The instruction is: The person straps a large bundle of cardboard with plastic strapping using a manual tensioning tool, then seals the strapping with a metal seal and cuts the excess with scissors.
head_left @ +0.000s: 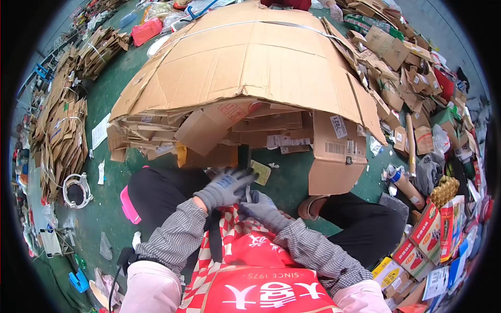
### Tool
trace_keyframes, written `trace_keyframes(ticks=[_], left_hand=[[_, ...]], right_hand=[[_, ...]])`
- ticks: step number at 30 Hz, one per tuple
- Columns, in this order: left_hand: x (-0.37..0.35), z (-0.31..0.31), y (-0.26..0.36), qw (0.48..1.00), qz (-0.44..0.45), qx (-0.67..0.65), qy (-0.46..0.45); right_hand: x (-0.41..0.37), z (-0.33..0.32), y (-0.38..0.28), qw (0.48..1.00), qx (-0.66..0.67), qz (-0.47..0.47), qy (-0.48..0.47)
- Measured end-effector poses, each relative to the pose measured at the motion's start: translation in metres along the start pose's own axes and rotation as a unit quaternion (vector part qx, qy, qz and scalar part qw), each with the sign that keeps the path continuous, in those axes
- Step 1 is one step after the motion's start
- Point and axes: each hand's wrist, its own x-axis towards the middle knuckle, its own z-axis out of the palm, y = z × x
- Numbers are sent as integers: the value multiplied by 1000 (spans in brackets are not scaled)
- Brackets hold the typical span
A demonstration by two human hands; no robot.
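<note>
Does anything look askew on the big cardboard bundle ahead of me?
Yes: at the right of the cardboard bundle, a barcoded piece hangs lower than the layers beside it, leaving that side uneven.

L hand & R hand, gloved, tog. nr red apron; strapped cardbd stack ahead.

head view: from the wearer's head, forward and down
red apron: nearest
cardboard bundle: farther ahead
</note>
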Motion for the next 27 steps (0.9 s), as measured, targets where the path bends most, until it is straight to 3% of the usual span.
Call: trace_keyframes(ticks=[1, 2, 5, 8, 9, 11, 13, 15, 17, 19, 20, 21, 22, 23, 24, 25, 27], left_hand=[[0, 18, -1, 997, 38, -72, -7], [1, 24, 4, 996, 29, -86, -12], [14, 23, 18, 996, 24, -81, -24], [18, 13, 27, 995, 27, -90, -30], [16, 12, 30, 993, 28, -114, -32], [13, 5, 40, 989, 55, -132, -35], [8, -9, 53, 981, 88, -169, -25], [9, -29, 61, 974, 96, -204, 8], [14, -54, 63, 956, 126, -243, 109], [12, -85, 76, 956, 140, -222, 130], [11, -95, 82, 925, 96, -358, 80], [9, -104, 86, 872, 49, -487, 27], [9, -119, 87, 852, 73, -515, 49], [9, -128, 87, 797, 76, -595, 72], [8, -143, 88, 804, 53, -586, 83], [7, -158, 88, 810, 30, -578, 93], [1, -175, 75, 842, -15, -531, 100]], right_hand=[[-11, -4, -3, 998, -68, -15, -7], [-12, -6, 4, 933, -323, -144, 73], [-67, -27, -20, 896, -436, -77, 34], [-114, -36, -46, 860, -495, -119, 28], [-129, -41, -55, 859, -498, -118, 30], [-154, -56, -82, 838, -462, -275, -97], [-180, -69, -126, 831, -500, -229, -87], [-185, -92, -145, 833, -458, -311, 6], [-180, -98, -158, 846, -333, -417, 20], [-189, -96, -185, 898, -205, -388, 38], [-193, -94, -198, 915, -115, -383, 54], [-183, -97, -208, 875, -8, -482, 48], [-176, -107, -220, 836, -46, -539, 91], [-168, -117, -232, 791, -82, -592, 133], [-157, -117, -240, 814, 5, -555, 169], [-130, -133, -242, 803, -27, -575, 156], [-81, -140, -241, 835, -84, -510, 188]])
